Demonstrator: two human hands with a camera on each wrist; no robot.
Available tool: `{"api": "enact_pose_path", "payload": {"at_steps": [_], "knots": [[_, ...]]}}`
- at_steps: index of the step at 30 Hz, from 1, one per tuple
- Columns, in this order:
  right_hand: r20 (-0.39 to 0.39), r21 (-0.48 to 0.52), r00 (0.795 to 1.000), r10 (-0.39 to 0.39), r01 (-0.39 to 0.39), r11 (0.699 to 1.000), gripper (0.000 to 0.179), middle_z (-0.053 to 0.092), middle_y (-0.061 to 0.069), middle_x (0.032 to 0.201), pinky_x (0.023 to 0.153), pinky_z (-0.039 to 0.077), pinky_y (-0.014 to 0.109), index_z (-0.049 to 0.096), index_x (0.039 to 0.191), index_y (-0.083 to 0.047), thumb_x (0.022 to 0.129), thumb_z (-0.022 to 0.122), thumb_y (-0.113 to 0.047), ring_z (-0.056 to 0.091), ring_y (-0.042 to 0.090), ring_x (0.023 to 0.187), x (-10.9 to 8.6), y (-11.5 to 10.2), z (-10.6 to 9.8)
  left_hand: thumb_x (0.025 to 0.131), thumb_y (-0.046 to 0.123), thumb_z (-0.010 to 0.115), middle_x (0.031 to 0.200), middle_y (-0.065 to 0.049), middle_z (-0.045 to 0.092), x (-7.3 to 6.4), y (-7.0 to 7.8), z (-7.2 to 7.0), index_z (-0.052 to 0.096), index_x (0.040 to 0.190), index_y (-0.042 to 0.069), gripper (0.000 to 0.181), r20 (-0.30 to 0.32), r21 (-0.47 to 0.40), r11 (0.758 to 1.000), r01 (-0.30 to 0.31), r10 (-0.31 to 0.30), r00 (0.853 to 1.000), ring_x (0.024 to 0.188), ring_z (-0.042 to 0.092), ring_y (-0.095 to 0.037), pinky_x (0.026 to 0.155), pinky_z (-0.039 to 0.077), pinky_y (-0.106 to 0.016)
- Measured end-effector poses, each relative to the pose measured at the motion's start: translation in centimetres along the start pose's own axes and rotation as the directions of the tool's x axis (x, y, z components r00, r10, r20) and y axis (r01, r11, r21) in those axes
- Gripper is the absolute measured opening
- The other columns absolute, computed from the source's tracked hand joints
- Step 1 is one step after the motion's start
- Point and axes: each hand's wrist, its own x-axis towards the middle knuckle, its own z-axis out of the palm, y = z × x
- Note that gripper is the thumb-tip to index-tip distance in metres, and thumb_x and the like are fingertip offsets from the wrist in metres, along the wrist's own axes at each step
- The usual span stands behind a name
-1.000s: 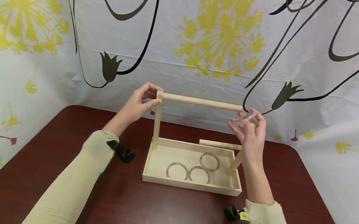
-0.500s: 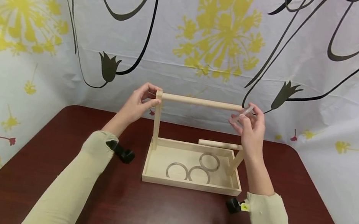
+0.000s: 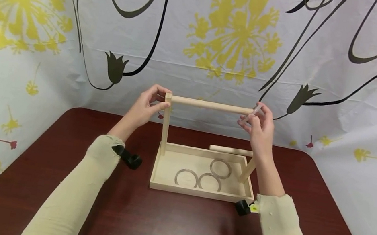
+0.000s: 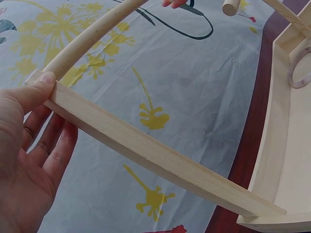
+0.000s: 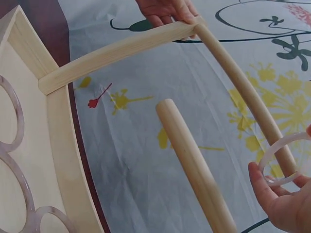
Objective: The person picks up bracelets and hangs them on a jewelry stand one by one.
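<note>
My left hand (image 3: 150,101) pinches the top of the upright wooden post (image 3: 165,128), thumb at the near side in the left wrist view. From that post a round wooden rod (image 3: 212,105) runs rightward, its right end free. At this free end my right hand (image 3: 262,130) holds a pale translucent bangle (image 5: 274,149) between thumb and fingers, tilted. The rod's tip shows inside the bangle's outline in the right wrist view; how far it passes through, I cannot tell. Several similar bangles lie flat in the wooden tray (image 3: 199,192), one of them at the back (image 3: 221,160).
A shorter, lower rod (image 3: 229,150) points left from the right post (image 3: 248,171), partly behind my right hand. The tray stands on a dark red table (image 3: 164,227). Behind hangs a patterned cloth (image 3: 194,81). Each wrist carries a black camera.
My right hand has moved left with the bangle, bringing it to the free end of the upper rod. My left hand has stayed on the post top.
</note>
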Motion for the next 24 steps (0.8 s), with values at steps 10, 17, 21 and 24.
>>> {"api": "enact_pose_path", "payload": {"at_steps": [10,17,21,24], "knots": [[0.001,0.101,0.999,0.047,-0.047,0.994,0.052,0.057,0.000,0.113,0.085,0.058,0.019,0.037,0.149,0.001,0.099,0.048,-0.009,0.068,0.010,0.097,-0.06,0.51,0.21,0.097,0.001,0.061,0.117,-0.018,0.058,-0.15,0.07,0.06,0.053,0.125,-0.006,0.030,-0.007,-0.008,1.000,-0.005,0.005,1.000,0.101,0.061,-0.011,0.064,0.053,-0.021],[0.013,0.142,0.993,0.116,-0.117,0.983,0.051,0.063,-0.002,0.116,0.091,0.057,0.022,0.043,0.145,-0.001,0.099,0.060,-0.015,0.068,0.014,0.107,-0.46,0.60,0.00,0.097,0.000,0.061,0.116,-0.020,0.059,-0.28,0.06,0.15,0.053,0.124,-0.006,0.030,-0.011,-0.016,1.000,-0.007,0.007,1.000,0.100,0.061,-0.010,0.064,0.052,-0.020],[0.022,0.185,0.991,0.133,-0.135,0.973,0.049,0.064,-0.003,0.113,0.091,0.057,0.023,0.046,0.143,-0.001,0.098,0.062,-0.014,0.068,0.012,0.105,-0.55,0.65,0.04,0.096,0.000,0.061,0.116,-0.019,0.060,-0.31,0.18,0.17,0.053,0.125,-0.005,0.030,-0.013,-0.016,1.000,-0.011,0.010,1.000,0.099,0.061,-0.010,0.063,0.053,-0.020],[0.031,0.227,0.990,0.139,-0.142,0.963,0.048,0.065,-0.003,0.110,0.092,0.057,0.024,0.047,0.142,-0.001,0.098,0.062,-0.012,0.068,0.010,0.102,-0.58,0.68,0.20,0.097,0.001,0.061,0.116,-0.020,0.059,-0.28,0.20,0.18,0.053,0.125,-0.006,0.030,-0.014,-0.010,1.000,-0.011,0.011,1.000,0.100,0.061,-0.012,0.064,0.054,-0.021]]}}
